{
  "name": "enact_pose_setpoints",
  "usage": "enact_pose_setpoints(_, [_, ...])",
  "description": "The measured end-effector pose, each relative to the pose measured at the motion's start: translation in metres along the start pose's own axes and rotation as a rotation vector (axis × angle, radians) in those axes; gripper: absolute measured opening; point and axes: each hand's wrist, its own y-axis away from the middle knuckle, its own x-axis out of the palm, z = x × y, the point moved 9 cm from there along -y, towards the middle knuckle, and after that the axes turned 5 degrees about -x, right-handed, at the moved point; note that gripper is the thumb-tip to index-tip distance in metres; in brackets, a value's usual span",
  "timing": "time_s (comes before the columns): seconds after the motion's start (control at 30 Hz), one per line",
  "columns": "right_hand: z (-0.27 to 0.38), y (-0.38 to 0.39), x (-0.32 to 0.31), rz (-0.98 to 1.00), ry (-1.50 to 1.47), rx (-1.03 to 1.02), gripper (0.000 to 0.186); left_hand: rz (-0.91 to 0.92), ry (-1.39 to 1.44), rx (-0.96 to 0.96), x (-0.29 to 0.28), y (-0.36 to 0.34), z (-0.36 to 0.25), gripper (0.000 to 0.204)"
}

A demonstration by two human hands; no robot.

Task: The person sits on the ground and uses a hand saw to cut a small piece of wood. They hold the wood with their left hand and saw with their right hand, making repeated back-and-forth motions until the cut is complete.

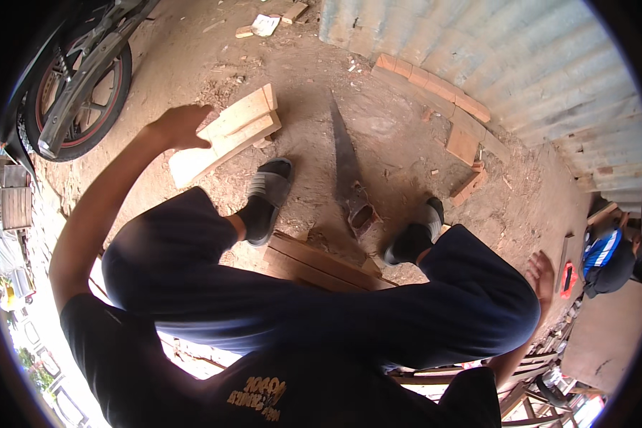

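My left hand [182,127] is raised at the near end of some pale cut boards [242,130], fingers curved and apart; whether it touches them I cannot tell. My right hand [539,274] hangs open beside my right knee, holding nothing. A hand saw [346,167] with a long dark blade lies on the dirt between my sandalled feet, handle toward me. Behind my feet, long brown planks [314,264] lie under my bent legs.
A parked motorbike [78,100] stands at upper left. A corrugated metal wall [492,57] runs along upper right, with bricks [435,89] at its foot. A person in blue and black [606,264] is at far right, beside a red and black object [568,279].
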Motion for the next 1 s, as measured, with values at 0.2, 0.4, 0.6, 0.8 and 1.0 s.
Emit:
enact_pose_setpoints(0.2, [0.227, 0.057, 0.129, 0.295, 0.387, -0.375, 0.042, 0.173, 0.194, -0.296, 0.135, -0.042, 0.104, 0.132])
enact_pose_setpoints(0.4, [0.248, 0.081, 0.351, 0.772, 0.658, -0.671, 0.026, -0.078, 0.385, -0.195, 0.153, -0.087, 0.069, 0.14])
enact_pose_setpoints(0.6, [0.066, 0.046, 0.525, 0.862, 1.153, -0.585, 0.039, -0.139, 0.565, -0.108, 0.141, -0.127, 0.035, 0.139])
enact_pose_setpoints(0.8, [0.02, 0.064, 0.628, 0.704, 0.577, -0.642, 0.065, -0.229, 0.452, -0.081, 0.142, -0.123, 0.039, 0.143])
enact_pose_setpoints(1.0, [0.139, 0.085, 0.771, 0.706, 0.712, -1.033, 0.112, -0.182, 0.412, -0.209, 0.167, -0.115, 0.049, 0.139])
